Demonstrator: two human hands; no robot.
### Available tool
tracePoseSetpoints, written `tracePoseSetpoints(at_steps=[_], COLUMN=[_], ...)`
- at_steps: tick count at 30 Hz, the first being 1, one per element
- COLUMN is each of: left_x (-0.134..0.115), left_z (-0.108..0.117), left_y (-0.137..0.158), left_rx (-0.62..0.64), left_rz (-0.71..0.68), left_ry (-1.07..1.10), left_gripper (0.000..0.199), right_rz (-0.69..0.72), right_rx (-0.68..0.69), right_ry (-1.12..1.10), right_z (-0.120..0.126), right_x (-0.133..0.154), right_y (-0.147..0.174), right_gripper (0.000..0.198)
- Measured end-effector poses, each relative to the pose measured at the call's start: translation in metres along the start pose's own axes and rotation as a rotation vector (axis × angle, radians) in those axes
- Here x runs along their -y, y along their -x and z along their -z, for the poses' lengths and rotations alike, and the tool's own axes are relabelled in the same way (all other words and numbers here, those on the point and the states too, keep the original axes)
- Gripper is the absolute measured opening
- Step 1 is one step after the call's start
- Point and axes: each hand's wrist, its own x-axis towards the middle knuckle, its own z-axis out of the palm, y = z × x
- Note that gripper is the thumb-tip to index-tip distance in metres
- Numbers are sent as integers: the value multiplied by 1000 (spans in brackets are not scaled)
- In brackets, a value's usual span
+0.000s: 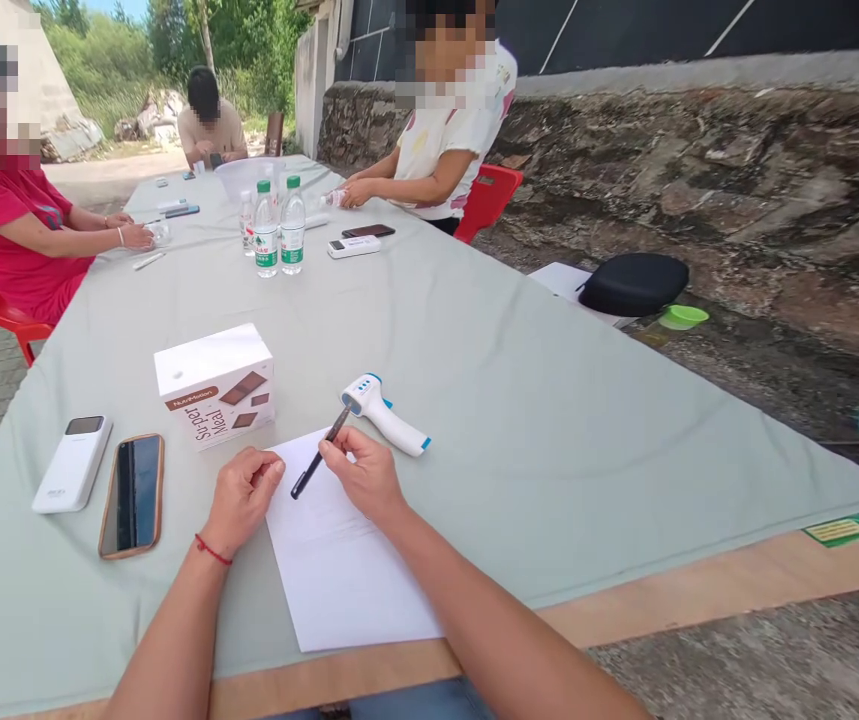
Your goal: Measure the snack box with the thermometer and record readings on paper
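Note:
A black pen (322,452) is pinched in my right hand (363,474), its lower end pointing down-left over a white sheet of paper (346,585). My left hand (243,490) rests curled at the paper's left edge; whether anything is inside its fingers is hidden. Just beyond my right hand lies a white and blue infrared thermometer (391,420). A white box (215,370) printed with brown bars stands beyond my left hand. To its left are a phone in a brown case (131,497) and a white power bank (73,465).
Several water bottles (292,228) stand farther up the cloth-covered table (549,440), near a second white power bank (354,247) and a dark phone (369,230). Three people sit around the table. A black case (635,283) lies beyond the right edge, beside a stone wall.

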Motion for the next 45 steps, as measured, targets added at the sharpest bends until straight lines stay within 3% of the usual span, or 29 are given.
tracePoseSetpoints(at_steps=[5, 8, 13, 17, 20, 22, 26, 31, 37, 45], left_x=[-5, -9, -15, -15, -7, 3, 23, 32, 33, 33], left_z=[-2, -4, -4, -3, 1, 7, 18, 16, 12, 10], left_y=[2, 3, 3, 5, 3, 1, -1, 1, 4, 5], left_rx=[220, 244, 230, 307, 294, 222, 206, 231, 193, 196], left_rz=[-33, 2, 103, 97, 60, 43, -3, 25, 55, 102], left_ry=[43, 73, 210, 295, 231, 56, -308, -411, -387, -384], left_gripper=[21, 17, 27, 29, 25, 22, 44, 50, 55, 53], right_rz=[10, 65, 423, 580, 481, 353, 86, -134, -137, -87], right_rx=[6, 21, -74, 17, 52, 65, 118, 217, 161, 175], right_ry=[6, 11, 241, 493, 468, 319, -48, -191, -141, -73], right_z=[-1, 1, -3, -9, -8, -4, 1, -20, -53, -57], right_x=[0, -3, -13, -21, -21, -15, 11, 29, -7, -19], right_y=[3, 4, 4, 1, 0, 0, 1, 2, 11, 18], right_gripper=[29, 27, 28, 25, 29, 33, 41, 23, 15, 14])
